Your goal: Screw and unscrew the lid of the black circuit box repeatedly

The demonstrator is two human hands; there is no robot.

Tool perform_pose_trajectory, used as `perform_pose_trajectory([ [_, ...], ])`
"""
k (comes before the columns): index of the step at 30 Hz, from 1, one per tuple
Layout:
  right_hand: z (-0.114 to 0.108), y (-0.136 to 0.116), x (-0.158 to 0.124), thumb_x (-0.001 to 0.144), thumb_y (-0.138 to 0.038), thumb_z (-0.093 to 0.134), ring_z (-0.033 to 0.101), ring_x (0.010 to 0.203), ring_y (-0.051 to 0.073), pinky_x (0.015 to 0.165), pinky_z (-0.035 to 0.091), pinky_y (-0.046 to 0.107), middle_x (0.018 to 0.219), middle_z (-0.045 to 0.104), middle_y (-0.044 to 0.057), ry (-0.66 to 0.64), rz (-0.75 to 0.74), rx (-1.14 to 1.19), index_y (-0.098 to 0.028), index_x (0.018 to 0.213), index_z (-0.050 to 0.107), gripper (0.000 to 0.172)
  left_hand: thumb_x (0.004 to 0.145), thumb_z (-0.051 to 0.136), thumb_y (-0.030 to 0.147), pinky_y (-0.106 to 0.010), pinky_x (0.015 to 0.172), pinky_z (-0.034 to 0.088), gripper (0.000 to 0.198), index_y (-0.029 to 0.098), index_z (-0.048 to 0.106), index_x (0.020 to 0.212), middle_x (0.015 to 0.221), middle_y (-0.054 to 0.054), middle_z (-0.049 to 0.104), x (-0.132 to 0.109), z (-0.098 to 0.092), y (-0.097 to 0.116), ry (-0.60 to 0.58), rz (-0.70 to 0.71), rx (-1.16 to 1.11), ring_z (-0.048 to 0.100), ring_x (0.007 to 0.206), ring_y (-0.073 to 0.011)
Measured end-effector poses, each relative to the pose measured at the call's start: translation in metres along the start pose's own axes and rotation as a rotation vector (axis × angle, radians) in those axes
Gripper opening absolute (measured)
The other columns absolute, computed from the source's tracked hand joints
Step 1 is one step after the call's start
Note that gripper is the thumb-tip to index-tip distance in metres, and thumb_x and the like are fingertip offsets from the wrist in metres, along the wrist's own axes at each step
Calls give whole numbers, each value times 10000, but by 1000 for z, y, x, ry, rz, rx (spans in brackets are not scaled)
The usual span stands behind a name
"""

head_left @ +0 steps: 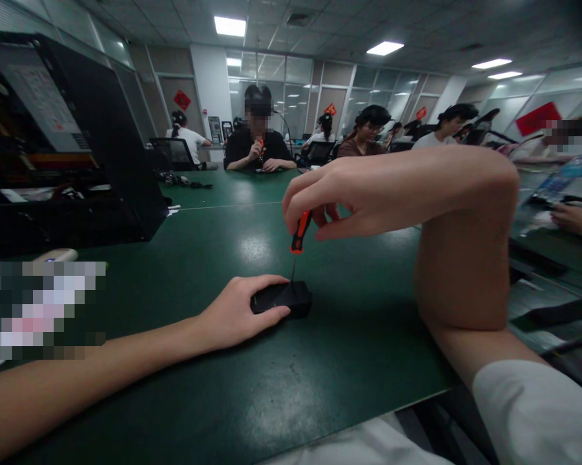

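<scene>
A small black box lies on the dark green table in front of me. My left hand rests on its left side, fingers curled round it and holding it down. Above it, my right hand pinches the top of an orange-and-black screwdriver. The screwdriver stands upright, its thin metal tip touching the box's top near the far edge. My right elbow is bent sharply, and the forearm rises from the table's right side.
A large black open computer case stands at the left. A white object lies near it. Several people sit at the far end and right of the table. Dark flat parts lie on the right.
</scene>
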State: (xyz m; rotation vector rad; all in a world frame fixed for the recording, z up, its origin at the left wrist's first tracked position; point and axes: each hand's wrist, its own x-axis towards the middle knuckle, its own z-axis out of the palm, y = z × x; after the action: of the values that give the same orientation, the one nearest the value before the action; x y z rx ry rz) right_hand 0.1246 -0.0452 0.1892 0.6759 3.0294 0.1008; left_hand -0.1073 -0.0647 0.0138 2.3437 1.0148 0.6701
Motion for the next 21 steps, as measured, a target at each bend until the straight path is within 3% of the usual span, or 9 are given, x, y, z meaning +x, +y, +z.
perform_pose_trajectory([
  [5, 5, -4, 6, 997, -360, 460, 616, 804, 147, 731, 415, 280, 937, 713, 17, 26, -17, 1, -211, 1050, 714, 299, 869, 695, 349, -296, 819, 522, 404, 191, 682, 1240, 1093, -34, 763, 2, 0, 0, 0, -2, 18, 712, 936, -217],
  [11, 7, -2, 8, 942, -311, 549, 619, 938, 169, 792, 429, 291, 1161, 675, 28, 60, -83, -52, -229, 1065, 711, 219, 875, 690, 374, -305, 844, 527, 412, 190, 680, 1243, 1118, -44, 762, 1, -1, 1, 4, 1, 26, 713, 965, -229],
  [14, 8, 0, 9, 952, -387, 554, 618, 864, 150, 756, 422, 275, 1029, 695, 22, 96, -52, -32, -207, 1086, 699, 267, 877, 687, 378, -302, 834, 530, 416, 189, 678, 1248, 1125, -45, 762, 1, -1, 0, 4, 7, 24, 715, 969, -229],
  [17, 9, 0, 10, 977, -342, 508, 615, 811, 135, 731, 419, 267, 930, 703, 12, 79, -16, -4, -195, 1054, 701, 255, 883, 680, 374, -302, 823, 532, 406, 194, 680, 1247, 1114, -40, 763, 1, -1, 0, 2, 10, 22, 717, 955, -224],
  [21, 5, -4, 10, 951, -237, 507, 624, 921, 152, 782, 444, 277, 1074, 703, 18, 53, -21, -6, -224, 1032, 705, 214, 882, 674, 375, -314, 826, 536, 407, 190, 681, 1245, 1120, -50, 764, 1, -2, 1, 1, 4, 24, 717, 958, -232],
])
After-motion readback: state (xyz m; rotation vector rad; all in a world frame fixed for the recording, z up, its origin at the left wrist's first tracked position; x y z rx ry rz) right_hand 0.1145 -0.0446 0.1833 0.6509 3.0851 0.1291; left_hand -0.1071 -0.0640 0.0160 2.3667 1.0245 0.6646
